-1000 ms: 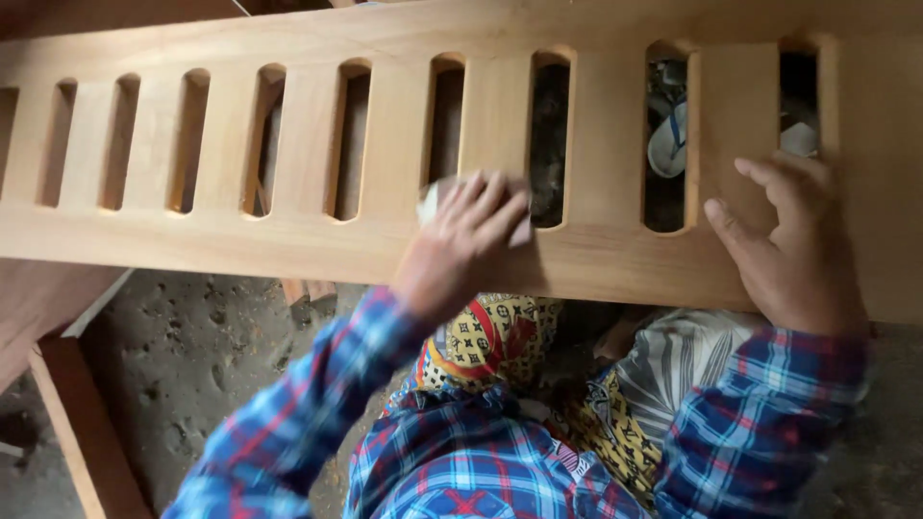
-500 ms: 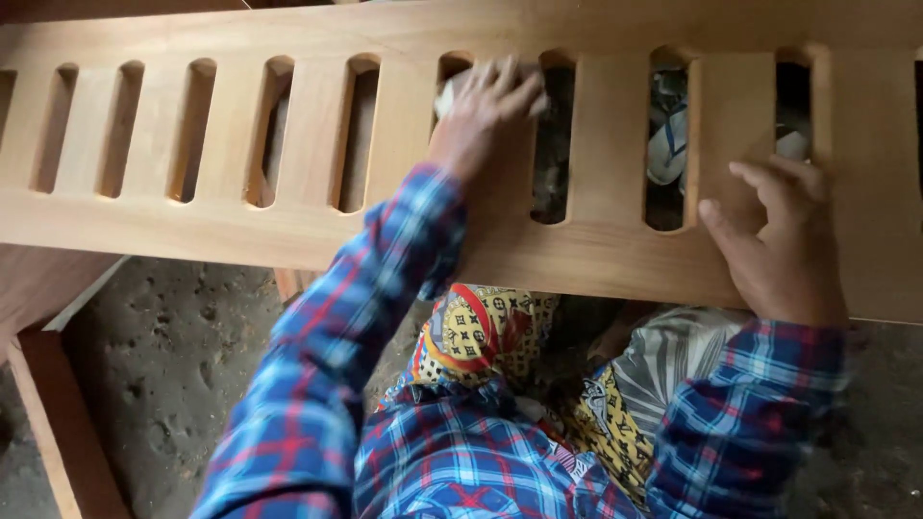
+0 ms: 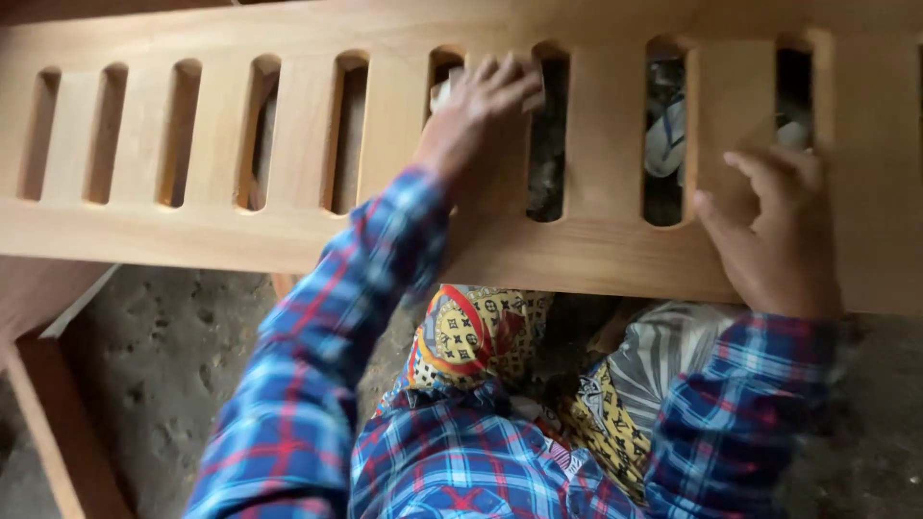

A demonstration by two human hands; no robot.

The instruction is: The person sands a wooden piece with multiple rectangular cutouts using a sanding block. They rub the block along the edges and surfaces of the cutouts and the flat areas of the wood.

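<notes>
Slats run the whole width of the pale wooden panel [image 3: 288,231] lying across your lap, and going from the left you first meet a row of narrow rounded slots with nothing near them. Under that end sits a darker wooden frame [image 3: 58,423] on the rough concrete floor [image 3: 163,375].

Past the middle, your left hand [image 3: 476,101] reaches far forward to the top of one slat, between two slots. Its fingers are curled down and pressed on a small pale pad [image 3: 440,93], most likely a bit of sandpaper or cloth; only a corner shows beside the hand, so you cannot be sure which. The sleeve [image 3: 327,336] of your blue and red checked shirt is stretched out almost straight, which suggests you are bearing down along the slat's length rather than across it.

Further right, through two of the slots, something grey and white [image 3: 665,135] lies on the ground beneath; it is too blurred to name.

At the right end, your right hand [image 3: 774,231] lies spread on the panel's lower rail, palm down, fingers wide and holding nothing. It seems placed there to pin the panel still while the other hand works. Your knees, in patterned yellow cloth [image 3: 481,336], prop the panel from below, so it rests on you rather than on a bench.
</notes>
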